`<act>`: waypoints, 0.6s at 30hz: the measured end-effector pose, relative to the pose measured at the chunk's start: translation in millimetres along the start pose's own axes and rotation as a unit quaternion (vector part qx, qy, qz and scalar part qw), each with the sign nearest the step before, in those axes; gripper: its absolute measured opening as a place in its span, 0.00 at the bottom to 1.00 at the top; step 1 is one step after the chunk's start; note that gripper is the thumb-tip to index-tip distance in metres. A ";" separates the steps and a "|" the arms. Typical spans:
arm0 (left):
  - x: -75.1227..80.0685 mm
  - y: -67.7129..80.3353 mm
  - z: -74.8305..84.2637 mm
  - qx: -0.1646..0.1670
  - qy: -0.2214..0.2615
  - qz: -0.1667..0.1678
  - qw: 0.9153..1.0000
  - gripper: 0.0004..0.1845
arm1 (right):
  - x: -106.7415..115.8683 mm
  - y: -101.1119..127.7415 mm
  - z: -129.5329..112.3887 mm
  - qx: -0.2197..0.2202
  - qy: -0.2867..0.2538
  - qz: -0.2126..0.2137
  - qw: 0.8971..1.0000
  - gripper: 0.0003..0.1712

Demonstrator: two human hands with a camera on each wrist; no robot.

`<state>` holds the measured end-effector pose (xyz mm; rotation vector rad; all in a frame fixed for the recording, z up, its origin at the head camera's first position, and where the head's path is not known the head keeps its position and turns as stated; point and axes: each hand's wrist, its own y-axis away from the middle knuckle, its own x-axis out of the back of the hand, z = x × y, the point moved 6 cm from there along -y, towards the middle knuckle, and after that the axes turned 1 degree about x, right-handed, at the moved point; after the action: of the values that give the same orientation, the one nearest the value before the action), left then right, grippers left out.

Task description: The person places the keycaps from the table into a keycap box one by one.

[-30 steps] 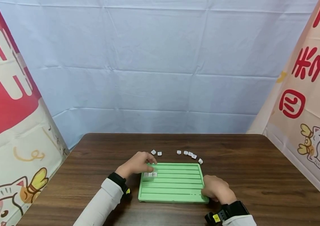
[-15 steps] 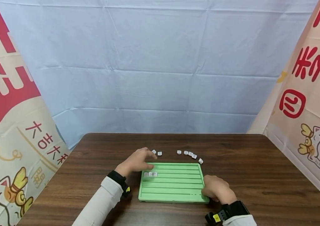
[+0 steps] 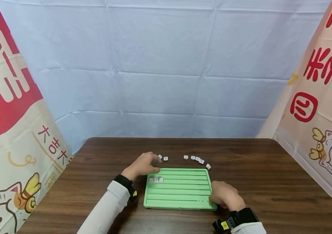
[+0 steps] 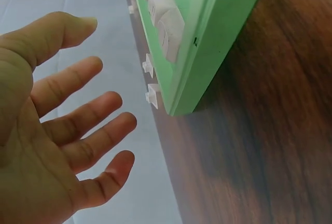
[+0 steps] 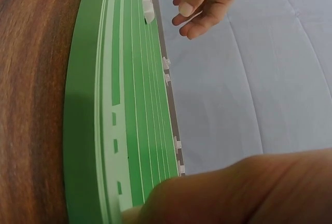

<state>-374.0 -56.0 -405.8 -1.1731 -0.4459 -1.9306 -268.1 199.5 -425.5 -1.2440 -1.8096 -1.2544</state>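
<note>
Head view: left hand (image 3: pixel 142 165) hovers at the far left corner of the green tray (image 3: pixel 179 191), fingers loose and holding nothing, just short of two loose tiles (image 3: pixel 163 158) on the table (image 3: pixel 271 182), while three tiles (image 3: pixel 155 180) sit in the tray's second groove and the right hand (image 3: pixel 224 195) grips the near right corner. Left wrist view: palm spread wide, empty, beside the tray's edge (image 4: pixel 207 53). Right wrist view: thumb pressed on the rim (image 5: pixel 93 146); I judge this the reach for another tile, calling for a short forward stretch and a fingertip pinch.
</note>
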 end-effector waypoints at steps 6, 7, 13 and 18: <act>-0.6 -6.0 -5.2 0.029 0.017 0.006 0.999 0.18 | 0.9 0.4 0.0 -0.003 0.003 0.000 1.000 0.12; -1.1 -6.7 -6.1 0.033 0.017 0.007 0.999 0.18 | 0.8 0.8 0.0 -0.002 0.003 0.000 1.000 0.12; -1.5 -14.4 -8.3 0.036 0.005 0.013 0.999 0.19 | 0.9 1.6 -0.1 -0.004 0.003 0.000 1.000 0.13; 1.6 -20.6 -11.4 0.050 0.019 0.019 0.998 0.19 | 1.7 2.3 -1.0 -0.001 0.001 0.000 1.000 0.13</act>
<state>-397.1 -51.7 -408.0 -1.0715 -0.4896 -1.8738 -266.7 199.4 -422.8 -1.2444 -1.8066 -1.2573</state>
